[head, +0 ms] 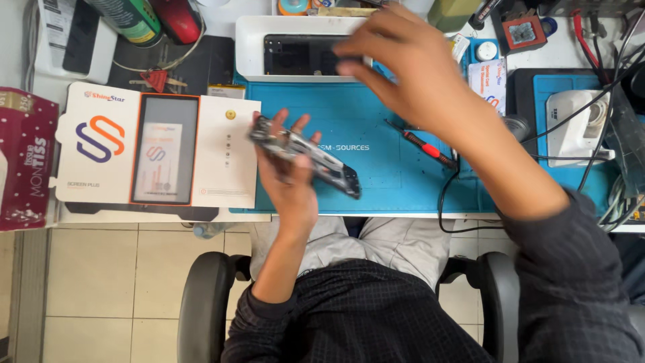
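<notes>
Left hand (pixel 290 176) grasps a dismantled phone frame (pixel 306 156), a dark slab with bare metal and parts showing, held tilted above the near edge of the blue work mat (pixel 376 121); the fingertips curl over its upper side and the thumb lies beneath. One end of the frame points toward the near left corner of the mat, the other slants down toward the person's lap.

Right hand (pixel 403 64) hangs higher, over the far part of the mat, blurred; its fingers are loosely bent and spread and it seems to grip nothing, though the blur leaves that uncertain. Its fingertips lie over a white tray (pixel 252 50) at the far edge of the mat, which holds a dark, flat, rectangular part.

Just beside the right forearm, a red-and-black screwdriver (pixel 423 146) lies slanted on the mat, well apart from the phone frame. Black cables (pixel 447 195) run from there over the near edge of the bench.

At the left edge of the mat lies an opened white card box (pixel 232 151) with an orange and purple logo, and a dark replacement screen (pixel 164 149) sits in its middle panel. Further left, at the bench's left edge, stands a maroon tissue box (pixel 23 158). At the right end, a white device (pixel 578 124) rests on a second blue pad, with cables crossing it. A green can (pixel 131 20) and a red object stand at the far left corner.
</notes>
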